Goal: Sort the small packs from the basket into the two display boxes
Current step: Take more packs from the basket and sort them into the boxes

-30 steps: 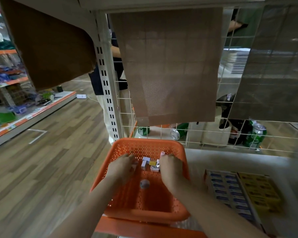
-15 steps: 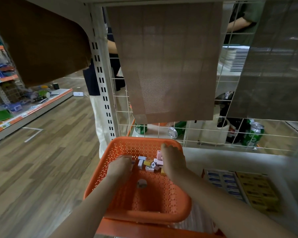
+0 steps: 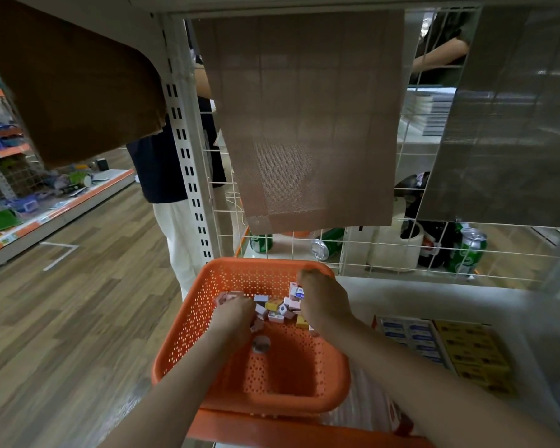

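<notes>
The right hand (image 3: pixel 324 302) has advanced to the far right side of the basket (image 3: pixel 175 360), and the left hand (image 3: pixel 235 313) has closed in on the heap from the left. The packs (image 3: pixel 277 310) lie bunched against the far wall of the basket, so both hands work there from opposite sides. The left hand's fingers curl round pink packs at the heap's left edge. The right hand shows only its back, fingers bent down into the heap, and whether it grips anything cannot be told. The basket sits at the left end of the shelf (image 3: pixel 434 295). The blue box (image 3: pixel 411 337) and yellow box (image 3: pixel 476 354) lie side by side, touching, just right of it, within short reach for sorting. A wire grid (image 3: pixel 385 263) backs the shelf, with cans (image 3: pixel 469 253) behind it and a mesh sheet (image 3: pixel 304 124) hanging above. Wood floor (image 3: pixel 62 318) extends left, and a person (image 3: pixel 172 176) stands beyond the upright.
</notes>
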